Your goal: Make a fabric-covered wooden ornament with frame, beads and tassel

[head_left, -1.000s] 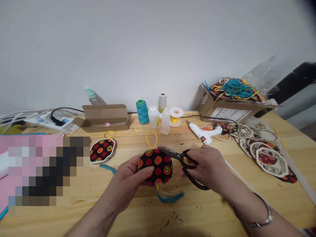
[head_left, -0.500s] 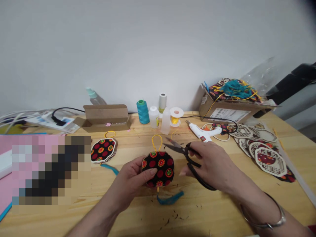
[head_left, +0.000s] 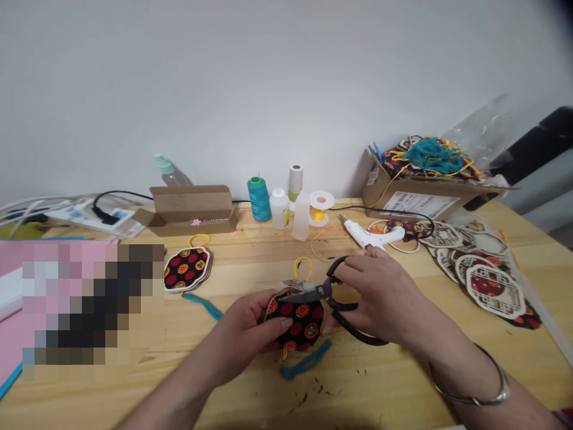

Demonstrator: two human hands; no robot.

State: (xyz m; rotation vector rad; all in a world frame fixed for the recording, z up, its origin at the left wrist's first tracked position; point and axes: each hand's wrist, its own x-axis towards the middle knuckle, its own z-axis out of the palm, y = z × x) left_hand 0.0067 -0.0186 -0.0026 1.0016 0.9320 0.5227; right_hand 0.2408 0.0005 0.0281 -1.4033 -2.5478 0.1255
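My left hand point(head_left: 255, 325) grips a fabric-covered pendant point(head_left: 301, 327) by its left side, thumb on the black cloth with red and orange round patterns. A yellow cord loop point(head_left: 303, 267) stands at its top, and a teal tassel point(head_left: 307, 361) hangs from the bottom. In my right hand point(head_left: 373, 292) is a pair of black-handled scissors point(head_left: 324, 292). Their blades are parted and reach left across the pendant's top edge, by the base of the loop. Whether a blade touches the cloth I cannot tell.
A stack of similar pendants point(head_left: 187, 270) lies to the left. Behind stand a teal thread spool point(head_left: 259, 200), bottles point(head_left: 301, 218) and a yellow cord reel point(head_left: 321, 209). A white glue gun point(head_left: 369, 235), wooden frames point(head_left: 495, 289) and a full cardboard box point(head_left: 412, 200) are at right.
The scissors have moved left and down, from beside the cord loop to over the pendant's top edge, with their handles spread wider. The pendant has shifted slightly right and tilted.
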